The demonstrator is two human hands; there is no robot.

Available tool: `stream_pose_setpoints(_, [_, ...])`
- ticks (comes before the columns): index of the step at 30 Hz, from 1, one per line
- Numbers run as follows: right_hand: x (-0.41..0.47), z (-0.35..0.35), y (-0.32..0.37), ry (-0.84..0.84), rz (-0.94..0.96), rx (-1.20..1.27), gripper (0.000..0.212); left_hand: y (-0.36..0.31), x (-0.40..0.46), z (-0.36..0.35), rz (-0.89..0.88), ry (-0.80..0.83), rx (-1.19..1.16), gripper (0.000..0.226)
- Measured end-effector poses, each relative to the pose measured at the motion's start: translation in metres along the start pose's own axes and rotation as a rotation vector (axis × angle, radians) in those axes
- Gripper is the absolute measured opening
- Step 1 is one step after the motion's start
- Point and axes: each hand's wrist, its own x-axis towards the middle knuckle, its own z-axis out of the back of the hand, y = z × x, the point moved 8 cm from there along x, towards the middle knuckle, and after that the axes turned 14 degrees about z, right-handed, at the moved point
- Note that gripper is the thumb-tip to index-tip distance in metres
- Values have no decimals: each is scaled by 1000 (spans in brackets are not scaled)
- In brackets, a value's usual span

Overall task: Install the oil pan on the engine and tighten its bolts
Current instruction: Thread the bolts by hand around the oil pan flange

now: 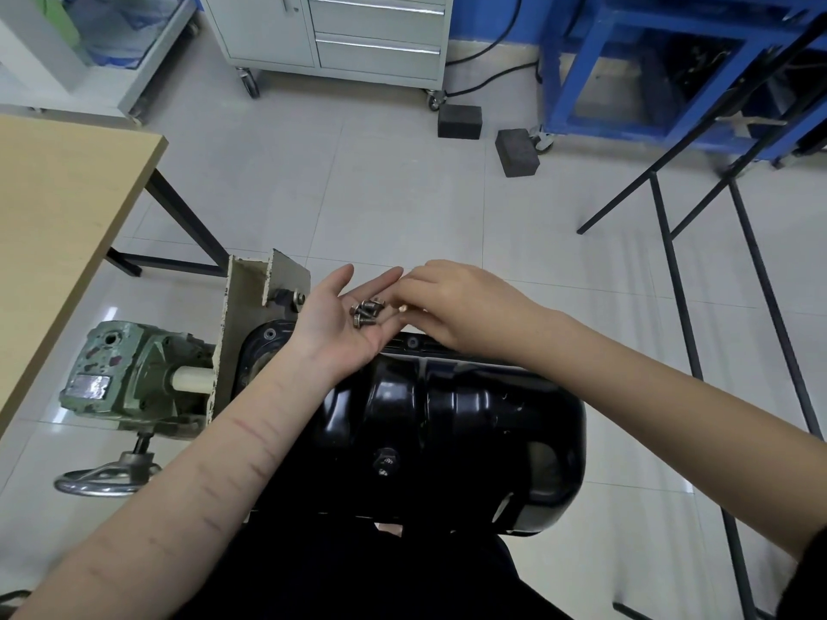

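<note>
The oil pan (452, 422) sits in place on the engine, its black shell facing up, with the drain plug (385, 460) visible near the middle. The engine itself is hidden under the pan; it hangs on a stand bracket (250, 306) with a green gearbox (130, 369) and a handwheel (105, 478) on the left.

The left hand (344, 319) is held palm up, fingers straight, and carries a small heap of bolts (368, 311). I count roughly 5, though they overlap. The right hand (452, 306) reaches across with its fingertips pinched together just beside the heap; something small shows between them, probably 1 bolt, but it is too small to confirm.

On the far flange, 2 holes (412, 342) near the hands look dark and unfilled. No wrench or socket is in view.

Assessment: positioning of the pan appears done. Bolt fitting is at an early stage, and all tightening remains. The near flange is hidden by the arms and clothing.
</note>
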Motion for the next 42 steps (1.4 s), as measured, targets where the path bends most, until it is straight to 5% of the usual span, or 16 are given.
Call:
stream_pose_setpoints(9, [-30,13,-57,-342,-358,635,9,-2,1,-1,-13,34,-5,48])
stream_pose_setpoints(12, [-50,-10,-79,-283,-483,718,7,-2,1,0,-23,30,-24,47])
stream_pose_setpoints(18, [-66,-57,-89,76,-454,460,11,-2,0,-1,-46,15,-57,44])
stream_pose_setpoints(34, [-8,-94,-66,356,-168,187,19,-10,-1,5,-83,120,-85,56])
stream_pose_setpoints(42, [4,-103,-47,491,91,-123,22,-44,-14,30,-276,67,-269,51])
